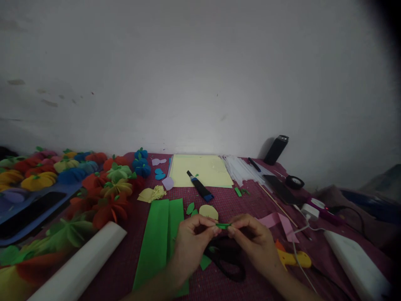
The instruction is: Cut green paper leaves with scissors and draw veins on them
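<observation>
Between my two hands is a small rolled strip of green paper [222, 226], held level above the table. My left hand [196, 236] pinches its left end, and my right hand [250, 236] pinches the right end. Under them lie black-handled scissors [230, 267], their blades mostly hidden. Large green paper sheets [156, 238] are beside my left hand. Just beyond the hands sit a round stack of pale yellow paper [208, 212] and cut green leaf shapes [190, 208]. A yellow glue gun [294, 259] rests right of my right hand, partly covered by it.
Several colourful paper pumpkins [115, 207] crowd the left side, near a white roll [81, 263]. A craft knife [199, 187] lies partly on pale yellow sheets [206, 165]. At right are a pink paper strip [278, 221], a white cable, a power strip [322, 211] and a white slab [357, 263].
</observation>
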{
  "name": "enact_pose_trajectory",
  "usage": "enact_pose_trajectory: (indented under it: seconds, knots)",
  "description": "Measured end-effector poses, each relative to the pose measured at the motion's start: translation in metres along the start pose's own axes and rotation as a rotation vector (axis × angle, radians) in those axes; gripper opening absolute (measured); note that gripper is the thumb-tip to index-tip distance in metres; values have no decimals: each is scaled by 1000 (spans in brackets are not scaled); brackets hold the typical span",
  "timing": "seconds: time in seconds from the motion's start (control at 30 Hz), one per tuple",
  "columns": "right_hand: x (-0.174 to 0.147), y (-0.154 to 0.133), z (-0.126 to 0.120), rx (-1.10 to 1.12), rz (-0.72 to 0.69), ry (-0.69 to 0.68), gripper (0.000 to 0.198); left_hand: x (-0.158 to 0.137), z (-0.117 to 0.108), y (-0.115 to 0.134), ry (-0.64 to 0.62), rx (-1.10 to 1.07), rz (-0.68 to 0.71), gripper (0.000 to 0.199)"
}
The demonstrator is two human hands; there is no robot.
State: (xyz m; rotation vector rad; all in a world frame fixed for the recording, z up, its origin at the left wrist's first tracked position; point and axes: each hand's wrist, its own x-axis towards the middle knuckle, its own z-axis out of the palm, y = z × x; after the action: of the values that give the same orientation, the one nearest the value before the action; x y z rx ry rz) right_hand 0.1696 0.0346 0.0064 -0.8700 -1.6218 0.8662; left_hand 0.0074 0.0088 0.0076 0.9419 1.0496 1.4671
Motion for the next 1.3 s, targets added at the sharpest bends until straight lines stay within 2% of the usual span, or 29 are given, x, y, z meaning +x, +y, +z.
enact_pose_trajectory:
  seconds: [0.1,0.23,0.37,0.47,0.6,0.8,0.93,1.03,1.13,1.2,1.3]
  knots:
    - [-2,1,0,2,0,-6,10,0,-1,-1,5,-7,-27,13]
    - [-3,3,-2,46,86,-25,12,2,-1,0,-4,-9,-8,16]
    - [3,6,-6,119,136,82,22,5,-2,4,76,-82,20,22]
    - [7,7,-3,194,136,134,28,4,0,5,31,-98,-56,32]
    - [7,2,11,246,171,109,31,-1,4,-1,-69,-34,-89,25]
    - [7,-14,37,334,173,34,29,-2,1,-4,23,-135,-56,25]
    - [9,-21,50,433,149,31,30,2,-3,2,15,-191,-10,27]
    - [14,-18,49,407,156,95,33,10,-11,6,-15,-75,41,31]
    - [20,-9,36,290,227,128,31,21,-22,10,-20,83,84,36]
    - [22,-5,25,265,250,81,29,27,-28,13,-37,145,96,36]
    - [23,-5,17,216,260,-73,22,31,-32,15,-92,225,103,38]
